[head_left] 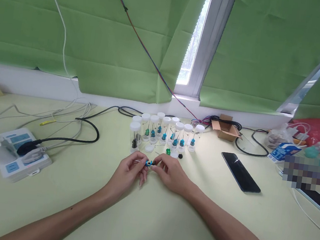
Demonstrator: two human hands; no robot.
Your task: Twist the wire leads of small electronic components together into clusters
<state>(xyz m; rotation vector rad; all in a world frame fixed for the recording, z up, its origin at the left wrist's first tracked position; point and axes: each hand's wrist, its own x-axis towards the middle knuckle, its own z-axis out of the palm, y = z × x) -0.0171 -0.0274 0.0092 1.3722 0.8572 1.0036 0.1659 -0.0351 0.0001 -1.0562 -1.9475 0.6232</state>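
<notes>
Near the middle of the table, my left hand [132,168] pinches a small blue fitting with a thin metal needle [147,163]. The needle points left past my fingers. Fingers of my right hand [171,172] are closed on the right end of the same fitting, where a dark part shows. Fingertips hide some of it. Just beyond my hands lie a small green piece [168,151], a small black piece [180,156] and a white cap [149,148]. Behind them stand several clear tubes [135,132] with white lids, holding blue, green or black needle fittings.
At the left, a white power strip [12,167] holds plugs and cables. A black phone [240,172] lies right of my hands. Farther back are a small open cardboard box [226,129], a black cable [254,139] and a blue-and-white packet [284,152]. Green blinds [127,52] cover the window.
</notes>
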